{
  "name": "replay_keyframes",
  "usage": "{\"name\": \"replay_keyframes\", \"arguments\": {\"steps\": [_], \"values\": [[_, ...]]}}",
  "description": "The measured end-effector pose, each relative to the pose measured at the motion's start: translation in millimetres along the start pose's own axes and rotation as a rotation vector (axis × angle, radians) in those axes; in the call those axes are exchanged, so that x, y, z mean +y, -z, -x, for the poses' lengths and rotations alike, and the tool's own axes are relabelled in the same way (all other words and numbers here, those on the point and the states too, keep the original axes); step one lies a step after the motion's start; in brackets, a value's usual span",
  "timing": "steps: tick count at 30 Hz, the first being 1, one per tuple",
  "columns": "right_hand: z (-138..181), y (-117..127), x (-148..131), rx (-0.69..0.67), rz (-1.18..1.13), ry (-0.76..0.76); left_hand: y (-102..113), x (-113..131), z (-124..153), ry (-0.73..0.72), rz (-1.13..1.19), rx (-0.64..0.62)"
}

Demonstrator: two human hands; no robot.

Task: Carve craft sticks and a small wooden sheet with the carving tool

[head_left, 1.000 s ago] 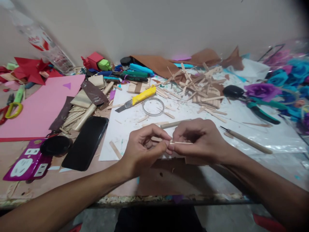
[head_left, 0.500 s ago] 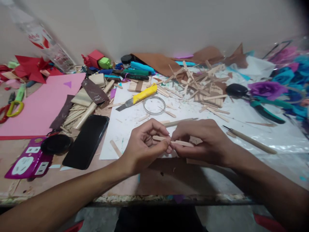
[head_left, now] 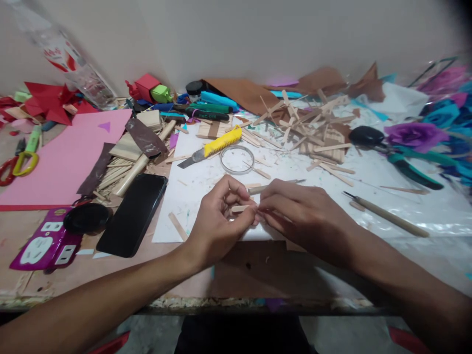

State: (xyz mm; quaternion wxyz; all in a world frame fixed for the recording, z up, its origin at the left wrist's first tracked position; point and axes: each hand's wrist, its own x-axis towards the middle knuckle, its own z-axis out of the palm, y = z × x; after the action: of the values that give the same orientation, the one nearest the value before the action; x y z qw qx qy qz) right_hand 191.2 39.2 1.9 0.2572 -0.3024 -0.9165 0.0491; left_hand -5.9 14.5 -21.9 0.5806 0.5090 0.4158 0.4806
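Over the near edge of the white paper (head_left: 206, 226), my left hand (head_left: 221, 221) pinches a wooden popsicle stick (head_left: 239, 209) between thumb and fingers. Its rounded left end shows above my palm. My right hand (head_left: 304, 211) meets the left one at the fingertips, its fingers closed on the stick's other part, which they hide. Just beyond my hands lies a carving tool with a wooden handle (head_left: 260, 189), partly covered by my right hand. A clear ring-shaped disc (head_left: 237, 160) and a yellow utility knife (head_left: 223, 141) rest farther back.
A pile of popsicle sticks (head_left: 317, 123) lies behind. To the right are another carving tool (head_left: 391, 215) and green-handled pliers (head_left: 413, 167). On the left are a black phone (head_left: 132, 216), a purple power strip (head_left: 47, 241), scissors (head_left: 25, 162) and pink paper (head_left: 73, 157).
My right fingers have straightened and turned over the right part of the popsicle stick, so that end is now hidden. My left hand keeps its pinch almost unmoved.
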Motion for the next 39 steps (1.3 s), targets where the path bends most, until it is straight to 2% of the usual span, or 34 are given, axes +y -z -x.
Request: {"name": "replay_keyframes", "arguments": {"steps": [5,9,12,15,19,22,25,27,29,31,34,36,39], "values": [[0.5,0.9,4.3,-0.029,-0.046,0.01,-1.6,-0.2,-0.4,0.005,-0.011,0.0],[-1.5,1.3,6.3,-0.082,-0.092,-0.008,-2.8,3.7,-3.5,0.034,0.028,0.051],[-2.1,1.3,5.9,-0.043,-0.151,-0.039,-2.6,7.3,-5.6,0.034,0.059,0.057],[-0.7,2.0,4.8,0.06,-0.258,-0.148,-1.4,8.8,-7.2,0.016,0.109,0.074],[-0.4,2.9,0.5,0.087,-0.401,-0.329,1.8,7.2,-9.5,-0.011,0.216,0.069],[-2.7,1.9,-6.0,0.104,-0.524,-0.418,4.6,5.5,-10.3,0.01,0.27,0.024],[-4.7,-0.1,-11.8,0.112,-0.815,-0.562,6.2,4.6,-9.8,0.058,0.274,-0.064],[-5.2,-0.7,-13.0,0.072,-0.979,-0.616,6.2,5.0,-9.1,0.091,0.255,-0.095],[-5.5,0.3,-11.7,0.01,-0.963,-0.599,6.0,6.2,-8.5,0.09,0.204,-0.088],[-5.9,2.6,-8.9,-0.007,-0.829,-0.557,5.8,7.6,-8.1,0.053,0.103,-0.077],[-7.0,5.4,-5.1,0.094,-0.72,-0.574,5.8,7.6,-7.2,0.019,-0.047,-0.126],[-8.1,5.2,-4.5,0.138,-0.783,-0.62,5.6,5.9,-6.3,0.032,-0.081,-0.203],[-10.2,3.4,-6.9,0.109,-0.98,-0.678,5.3,3.3,-5.5,0.093,-0.029,-0.294]]}}
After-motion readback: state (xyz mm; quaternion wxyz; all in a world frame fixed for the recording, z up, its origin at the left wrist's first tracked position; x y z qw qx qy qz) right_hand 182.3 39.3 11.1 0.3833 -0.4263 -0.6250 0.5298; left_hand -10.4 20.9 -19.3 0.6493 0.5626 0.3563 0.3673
